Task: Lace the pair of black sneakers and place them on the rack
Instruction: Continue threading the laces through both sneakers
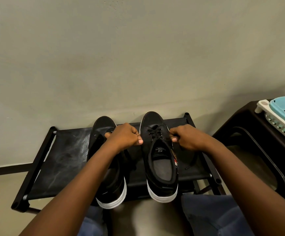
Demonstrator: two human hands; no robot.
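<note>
Plain beige wall (138,48) forms the background; against it stands a low black shoe rack with a dusty fabric shelf and metal frame (61,150). Two black canvas sneakers with white rubber soles rest side by side on the shelf, toes toward the wall, heels overhanging the near edge. On the right sneaker (160,157) the black lace (155,132) is threaded through the eyelets. The left hand (124,137) and the right hand (187,138) flank this shoe, each with fingers curled tightly and thumb pressed against the forefinger, pinching a lace end; a loose end trails onto the shelf beside the right wrist. The left sneaker (107,160) lies partly beneath the left forearm; whether it is laced cannot be told. At far right, a dark table (240,126) carries a teal and white plastic basket (281,114).
</note>
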